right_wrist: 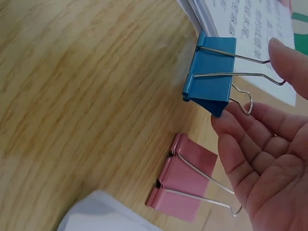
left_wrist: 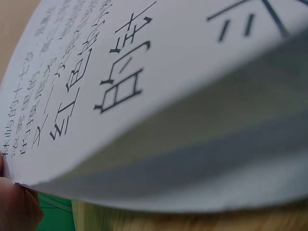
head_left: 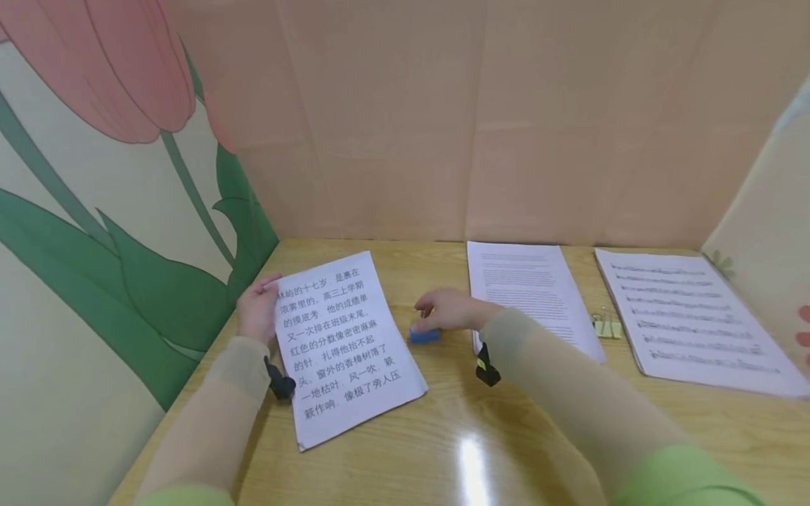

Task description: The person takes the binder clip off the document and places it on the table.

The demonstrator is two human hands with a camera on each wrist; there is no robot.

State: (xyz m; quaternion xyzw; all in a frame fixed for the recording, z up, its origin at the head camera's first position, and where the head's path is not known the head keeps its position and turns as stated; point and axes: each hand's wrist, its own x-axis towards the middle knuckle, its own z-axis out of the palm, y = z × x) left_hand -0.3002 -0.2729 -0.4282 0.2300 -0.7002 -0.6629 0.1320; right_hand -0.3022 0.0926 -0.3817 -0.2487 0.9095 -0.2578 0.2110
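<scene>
My left hand (head_left: 258,309) grips the upper left edge of a stack of printed sheets (head_left: 342,337). In the left wrist view, finger and thumb (left_wrist: 19,204) pinch the stack's corner, and the sheets bow along their near edge. A blue binder clip (right_wrist: 211,70) is held in my right hand (head_left: 452,309), just right of that stack. Seen from the right wrist, the thumb lies at the clip's wire handles and the fingers curl beneath. On the table beside this hand lies a pink binder clip (right_wrist: 185,178), hidden in the head view.
Behind my right forearm lies a second stack of text sheets (head_left: 519,274). Farther right are a pale yellow binder clip (head_left: 607,327) and a stack of sheet music (head_left: 696,323). Walls bound the wooden table (head_left: 392,457) at the back and left.
</scene>
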